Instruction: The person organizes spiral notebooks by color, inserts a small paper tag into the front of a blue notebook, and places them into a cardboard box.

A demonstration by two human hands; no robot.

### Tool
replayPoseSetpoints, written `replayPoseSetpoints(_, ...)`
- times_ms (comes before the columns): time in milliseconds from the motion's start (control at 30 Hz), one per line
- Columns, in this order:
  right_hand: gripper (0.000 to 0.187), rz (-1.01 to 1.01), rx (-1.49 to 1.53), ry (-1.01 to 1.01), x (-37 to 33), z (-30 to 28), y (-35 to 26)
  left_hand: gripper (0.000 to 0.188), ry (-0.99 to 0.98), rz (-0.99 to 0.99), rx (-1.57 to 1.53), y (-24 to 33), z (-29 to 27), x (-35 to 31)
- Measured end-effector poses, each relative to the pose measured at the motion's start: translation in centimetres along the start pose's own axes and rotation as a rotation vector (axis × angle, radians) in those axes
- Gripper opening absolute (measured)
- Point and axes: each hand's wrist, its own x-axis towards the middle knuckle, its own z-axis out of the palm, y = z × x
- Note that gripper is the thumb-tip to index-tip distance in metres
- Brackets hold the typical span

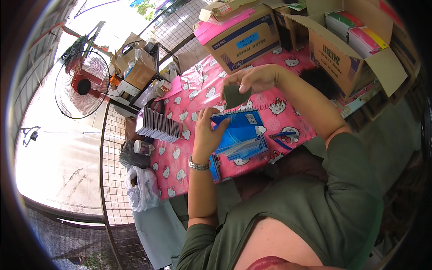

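Note:
My left hand [206, 134] rests flat on the left edge of a blue spiral notebook [240, 128] that tops a small stack on the pink patterned tablecloth [189, 96]. My right hand [252, 80] is raised above the notebook's spiral edge, its fingers pinched on a small dark grey piece [235, 96]. A metal watch is on my left wrist. A blue pen [282, 135] lies just right of the notebook stack.
A row of upright notebooks [158, 125] stands at the table's left edge. Open cardboard boxes [245, 38] [355, 45] of stationery sit at the back and right. A standing fan [82, 84], a wire grid panel [112, 180] and plastic bags [141, 184] are on the left.

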Motion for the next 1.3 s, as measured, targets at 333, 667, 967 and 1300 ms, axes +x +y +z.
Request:
replayPoseSetpoints(333, 0.048, 0.115, -0.333, 0.020, 2.0, -1.3, 0.2, 0.029, -0.127, -0.247, -0.359, -0.6, 0.5, -0.2)
replayPoseSetpoints(667, 0.051, 0.470, -0.848, 0.536, 1.0, -8.9, 10.0, 0.025, -0.081, -0.265, -0.391, -1.2, 0.2, -0.3)
replayPoseSetpoints(967, 0.078, 0.156, -1.484, 1.216, -7.7, 2.5, 29.1, 0.019, 0.206, -0.410, -0.444, -2.2, 1.3, -3.7)
replayPoseSetpoints(1300, 0.053, -0.170, -1.061, 1.305, -7.9, 7.5, 19.5, 0.018, 0.204, -0.425, -0.513, -1.6, 1.5, -3.4)
